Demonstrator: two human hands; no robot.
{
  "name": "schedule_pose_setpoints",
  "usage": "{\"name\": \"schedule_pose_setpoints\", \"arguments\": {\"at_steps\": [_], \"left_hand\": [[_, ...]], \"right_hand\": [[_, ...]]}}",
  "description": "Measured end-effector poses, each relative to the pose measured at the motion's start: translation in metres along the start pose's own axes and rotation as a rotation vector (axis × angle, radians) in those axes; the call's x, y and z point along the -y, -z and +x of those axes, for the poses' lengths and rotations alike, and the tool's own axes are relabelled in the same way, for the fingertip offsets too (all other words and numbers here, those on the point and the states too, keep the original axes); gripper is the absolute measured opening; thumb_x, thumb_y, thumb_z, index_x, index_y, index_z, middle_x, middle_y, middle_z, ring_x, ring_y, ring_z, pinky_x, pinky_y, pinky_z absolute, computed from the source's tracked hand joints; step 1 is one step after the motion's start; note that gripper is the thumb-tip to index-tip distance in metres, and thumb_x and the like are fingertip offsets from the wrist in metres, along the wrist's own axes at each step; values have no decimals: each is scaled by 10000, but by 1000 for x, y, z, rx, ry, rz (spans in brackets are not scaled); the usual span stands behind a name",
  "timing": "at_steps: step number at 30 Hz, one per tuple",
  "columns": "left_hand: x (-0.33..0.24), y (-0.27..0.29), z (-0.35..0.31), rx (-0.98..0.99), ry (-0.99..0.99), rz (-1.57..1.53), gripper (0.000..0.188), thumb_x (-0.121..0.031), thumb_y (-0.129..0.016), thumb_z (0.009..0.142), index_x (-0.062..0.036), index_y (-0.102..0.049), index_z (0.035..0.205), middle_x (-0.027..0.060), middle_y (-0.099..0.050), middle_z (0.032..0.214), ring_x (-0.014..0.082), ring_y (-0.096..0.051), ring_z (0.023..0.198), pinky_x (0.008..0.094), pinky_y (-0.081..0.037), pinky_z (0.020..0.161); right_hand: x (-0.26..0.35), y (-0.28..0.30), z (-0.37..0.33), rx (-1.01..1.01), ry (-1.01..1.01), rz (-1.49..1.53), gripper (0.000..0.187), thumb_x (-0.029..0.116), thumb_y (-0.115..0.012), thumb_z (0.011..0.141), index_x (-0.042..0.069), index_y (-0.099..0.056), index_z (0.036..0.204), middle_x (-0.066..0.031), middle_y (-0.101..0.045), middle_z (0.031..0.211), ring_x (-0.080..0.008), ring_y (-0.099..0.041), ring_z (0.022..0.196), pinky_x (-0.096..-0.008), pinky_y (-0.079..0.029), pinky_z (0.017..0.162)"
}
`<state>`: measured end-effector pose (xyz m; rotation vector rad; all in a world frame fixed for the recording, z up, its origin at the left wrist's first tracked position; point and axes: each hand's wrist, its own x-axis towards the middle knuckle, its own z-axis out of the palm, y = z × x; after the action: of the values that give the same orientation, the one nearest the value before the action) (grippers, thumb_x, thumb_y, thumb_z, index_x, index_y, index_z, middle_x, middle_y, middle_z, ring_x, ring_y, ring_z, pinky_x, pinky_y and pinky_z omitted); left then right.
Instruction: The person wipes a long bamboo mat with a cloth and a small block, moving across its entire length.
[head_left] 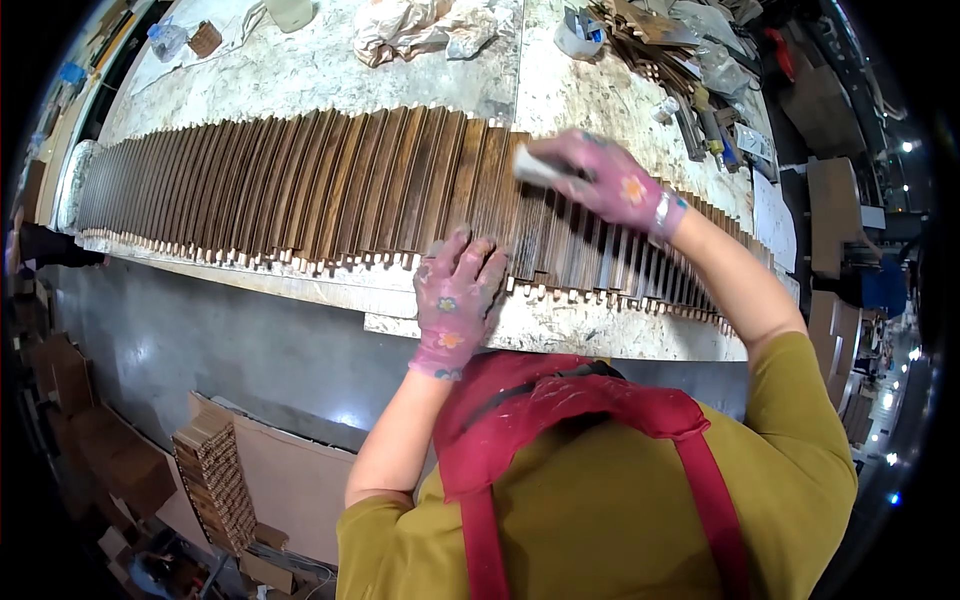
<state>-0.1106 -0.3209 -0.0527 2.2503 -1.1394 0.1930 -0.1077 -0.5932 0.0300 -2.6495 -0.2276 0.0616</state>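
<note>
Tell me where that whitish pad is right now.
In the head view, the whitish pad is in the person's right hand, slightly right of centre in the upper half, over the far part of the row of brown wooden strips.

wooden slats [380, 190] look grained, the floor [190, 320] glossy.

We see the counter [300, 85] brightly lit and the grey floor [240, 325] dimmer, with patches of glare. Small lamps [908, 146] shine near the right rim. The right hand [605, 185] appears blurred, shadowing the slats [400, 185] beneath. Fisheye distortion curves straight edges toward a black border.
</note>
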Motion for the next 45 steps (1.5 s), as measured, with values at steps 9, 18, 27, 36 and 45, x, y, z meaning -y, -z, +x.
{"name": "schedule_pose_setpoints", "arguments": {"at_steps": [9,18,27,36,45], "left_hand": [[3,-3,0,-38,12,22,472,-226,-744,732,-217,-667,1197,-10,-584,1248,287,-474,1248,468,-377,1032],[-8,13,-9,-228,-23,-111,467,-122,-737,712,-148,-679,1174,49,-607,1174,279,-532,1168,419,-437,978],[4,9,-23,84,26,-154,556,-89,-728,648,-125,-646,1196,61,-610,1139,292,-573,1082,411,-465,936],[21,27,-30,-265,41,36,364,-167,-738,771,-116,-693,1128,98,-552,1199,323,-515,1182,452,-461,953],[50,17,-27,-193,87,-16,543,-244,-742,693,-211,-665,1230,86,-488,1363,362,-398,1320,487,-361,1089]], "right_hand": [[0,-31,40,48,-35,-241,323,286,-525,986,118,-567,1260,-170,-630,1021,-271,-631,836,-380,-537,721],[18,13,-29,223,-176,-34,453,274,-613,927,146,-523,1352,-129,-632,1143,-304,-638,1004,-444,-501,892],[46,-30,-60,192,253,-195,359,202,-608,899,156,-600,1255,-105,-632,983,-253,-618,946,-382,-508,802],[21,-17,82,-123,70,-120,392,288,-577,952,121,-562,1306,-107,-622,1113,-249,-624,944,-407,-512,832],[40,-32,5,110,219,-178,389,204,-672,880,174,-600,1261,-97,-646,1014,-244,-640,915,-389,-523,790]]}}
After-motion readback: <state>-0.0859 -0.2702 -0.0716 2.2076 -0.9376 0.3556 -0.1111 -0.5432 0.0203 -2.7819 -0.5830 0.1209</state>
